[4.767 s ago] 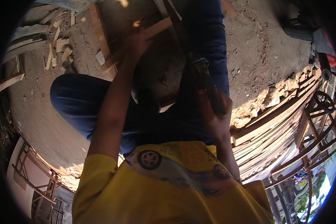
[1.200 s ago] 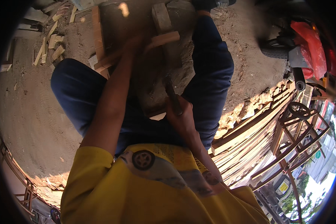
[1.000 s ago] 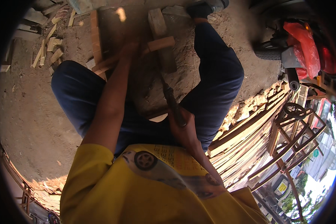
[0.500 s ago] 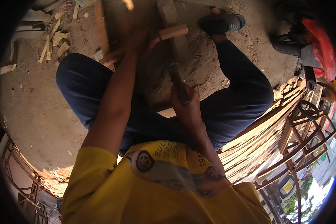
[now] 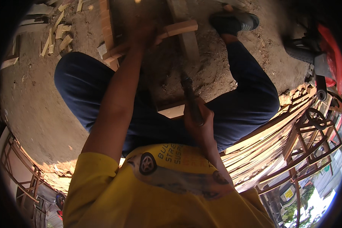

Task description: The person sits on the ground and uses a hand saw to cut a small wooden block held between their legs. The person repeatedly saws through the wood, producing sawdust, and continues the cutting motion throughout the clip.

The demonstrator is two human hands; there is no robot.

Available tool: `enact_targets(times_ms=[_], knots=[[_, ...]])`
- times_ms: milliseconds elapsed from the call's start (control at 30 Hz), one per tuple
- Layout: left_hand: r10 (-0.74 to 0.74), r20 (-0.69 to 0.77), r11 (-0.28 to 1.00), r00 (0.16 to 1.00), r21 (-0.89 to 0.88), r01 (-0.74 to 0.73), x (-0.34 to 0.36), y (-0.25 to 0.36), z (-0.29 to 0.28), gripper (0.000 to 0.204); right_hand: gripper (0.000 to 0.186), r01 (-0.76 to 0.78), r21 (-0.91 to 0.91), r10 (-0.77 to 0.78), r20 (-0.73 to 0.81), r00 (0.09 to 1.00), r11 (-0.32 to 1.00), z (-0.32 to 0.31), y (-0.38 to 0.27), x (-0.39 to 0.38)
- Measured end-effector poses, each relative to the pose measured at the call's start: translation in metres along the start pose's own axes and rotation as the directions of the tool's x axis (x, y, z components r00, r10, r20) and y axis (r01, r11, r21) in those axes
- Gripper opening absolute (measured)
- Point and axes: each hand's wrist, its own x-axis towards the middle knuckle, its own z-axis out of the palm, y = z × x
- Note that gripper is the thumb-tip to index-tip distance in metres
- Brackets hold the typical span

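looked down on dirt (image 5: 34,102), legs (image 5: 83,87) and a beam (image 5: 186,40); had a stick (image 5: 181,27) crossing over the beam; laid left hand (image 5: 142,33) on it, too dim to tell whether pinching; wrapped right hand (image 5: 201,119) around a tool (image 5: 190,95).

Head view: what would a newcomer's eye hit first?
Probably the yellow shirt with its printed car, lower middle. Next, the right hand gripping a dark-handled tool near centre, and the left hand at a wooden bar above. Red plastic stands out at the upper-right rim.
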Motion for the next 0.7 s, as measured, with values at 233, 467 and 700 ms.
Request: enact_targets(times_ms=[233,467,700], knots=[[0.047,-0.042,0.998,0.998,0.049,-0.045,0.003,-0.009,0.014,0.040,0.009,-0.091,0.074,0.085,0.082,0.993,0.993,0.007,0.002,0.034],[-0.057,-0.003,0.997,0.998,-0.061,0.057,0.004,-0.006,0.018,0.035,0.012,-0.161,0.058,0.154,0.105,0.982,0.985,0.011,0.003,0.036],[-0.040,0.027,0.993,0.999,0.110,0.037,0.004,0.007,-0.001,0.036,0.016,-0.030,-0.070,0.033,0.051,0.998,0.997,-0.001,0.004,0.007]])
